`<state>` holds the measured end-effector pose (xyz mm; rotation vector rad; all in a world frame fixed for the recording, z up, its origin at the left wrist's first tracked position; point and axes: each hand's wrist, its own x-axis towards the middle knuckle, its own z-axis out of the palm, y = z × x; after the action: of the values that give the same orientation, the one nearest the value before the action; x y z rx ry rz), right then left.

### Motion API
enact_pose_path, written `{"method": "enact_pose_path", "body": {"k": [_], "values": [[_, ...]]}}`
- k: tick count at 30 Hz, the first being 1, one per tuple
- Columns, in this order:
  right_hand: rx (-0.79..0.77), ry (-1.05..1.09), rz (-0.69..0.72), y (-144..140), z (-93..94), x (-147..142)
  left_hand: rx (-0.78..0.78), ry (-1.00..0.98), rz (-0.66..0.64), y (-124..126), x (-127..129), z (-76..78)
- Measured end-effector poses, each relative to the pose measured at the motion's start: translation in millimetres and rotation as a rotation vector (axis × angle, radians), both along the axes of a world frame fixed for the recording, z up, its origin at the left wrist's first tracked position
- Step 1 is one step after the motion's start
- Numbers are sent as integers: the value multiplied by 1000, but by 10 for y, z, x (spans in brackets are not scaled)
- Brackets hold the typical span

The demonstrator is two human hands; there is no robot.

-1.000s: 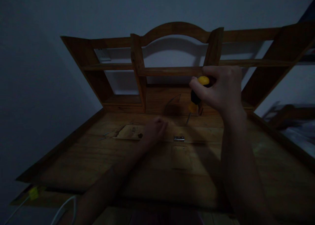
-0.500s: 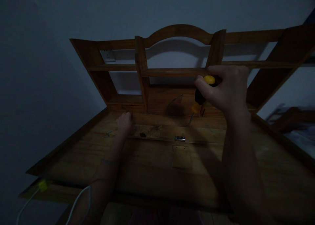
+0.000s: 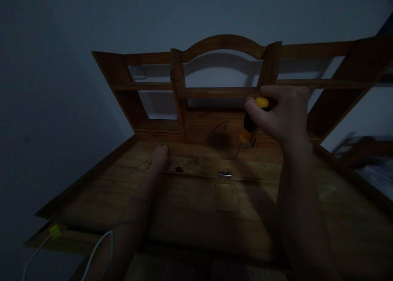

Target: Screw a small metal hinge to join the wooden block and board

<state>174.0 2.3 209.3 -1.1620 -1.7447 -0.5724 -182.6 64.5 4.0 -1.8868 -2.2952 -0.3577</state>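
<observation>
The scene is dim. My right hand (image 3: 281,115) grips a yellow and black screwdriver (image 3: 250,123) upright, its metal tip pointing down at the wooden desk (image 3: 92,199) near the back. My left hand (image 3: 160,156) rests on the desk at the left end of a lighter wooden strip (image 3: 245,170), fingers curled on the wood; whether it holds anything small is hidden. A small metal hinge (image 3: 224,174) sits on the strip's front edge, between my two arms. A lighter square patch (image 3: 226,197) lies just in front of the hinge.
A wooden hutch (image 3: 179,92) with shelves and an arched top stands at the back of the desk against a pale wall. A white cable (image 3: 95,248) with a yellow tag (image 3: 55,231) hangs at the lower left. Dark furniture shows at far right.
My left hand slid from the middle of the strip to its left end. My right hand with the screwdriver shifted slightly right and stayed raised.
</observation>
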Motion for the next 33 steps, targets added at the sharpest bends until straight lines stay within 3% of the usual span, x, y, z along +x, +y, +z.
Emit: {"method": "enact_pose_path", "body": {"k": [5,8,10,13,16,18,25,33], "values": [[-1,5,-13,1,-1,2,42,60,-18,83,205,-6],[-38,-14,-38,-15,9,7,108,53,-106,104,395,53],[-82,-43,-53,-18,16,14,204,-53,-284,86,576,78],[-145,-89,-79,3,16,28,307,-371,-649,-24,940,39],[-170,-114,-103,34,7,37,290,-686,-798,-217,1319,-70],[-175,-117,-107,44,3,36,210,-795,-895,-344,1495,-128],[-219,-124,-89,39,-4,-5,26,-965,-914,-468,1561,-103],[-211,-122,-93,40,-10,-26,72,-703,-973,-473,1626,-280]]}}
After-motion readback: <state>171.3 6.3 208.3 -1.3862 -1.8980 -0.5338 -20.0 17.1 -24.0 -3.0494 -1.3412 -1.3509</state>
